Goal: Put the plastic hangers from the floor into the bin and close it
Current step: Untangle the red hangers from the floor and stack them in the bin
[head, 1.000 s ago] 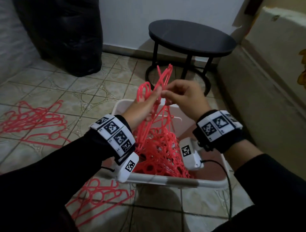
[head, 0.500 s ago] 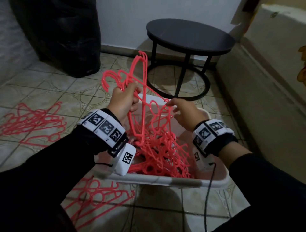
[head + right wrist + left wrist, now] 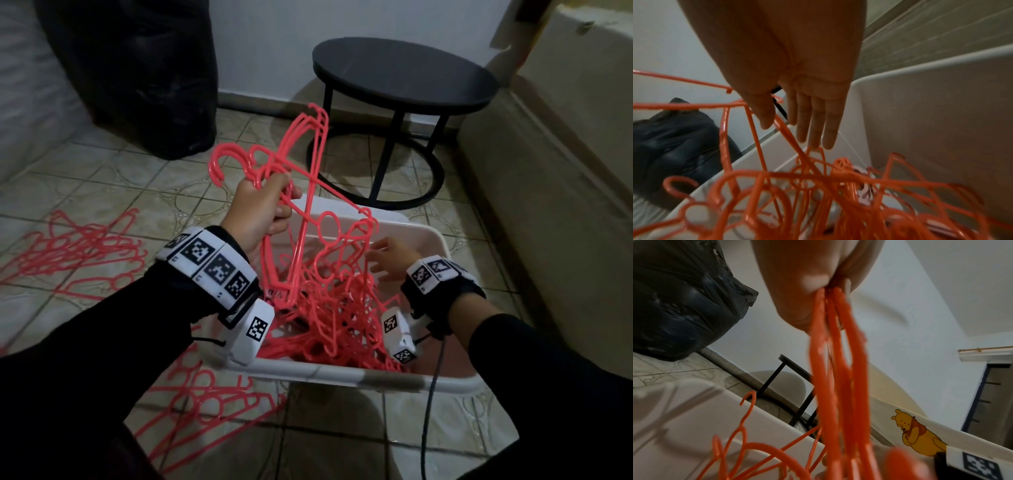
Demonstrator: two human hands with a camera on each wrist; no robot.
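Nearest the person, a loose batch of red plastic hangers (image 3: 205, 404) lies on the tiled floor (image 3: 113, 178) just in front of the white bin (image 3: 342, 371); a second batch (image 3: 78, 250) lies further left. Both are yet to be collected.

Inside the bin, a tangled pile of hangers (image 3: 329, 318) fills the interior.

The right hand (image 3: 390, 257), which a second ago pinched the raised bundle together with the left, has let go and dropped toward the pile. Its fingers (image 3: 813, 126) are straight and held close together, their tips at the topmost hanger.

The left hand (image 3: 260, 209) alone grips the raised bundle of hangers (image 3: 301, 171) near the hooks, fingers curled tightly round it. The bundle's lower ends are already inside the bin.

Judgement: the bundle is ready for lowering, with the right hand guiding. No lid is visible, so closing remains distant.

Beyond the bin stand a round black side table (image 3: 404, 72) and a black bag (image 3: 137, 68).
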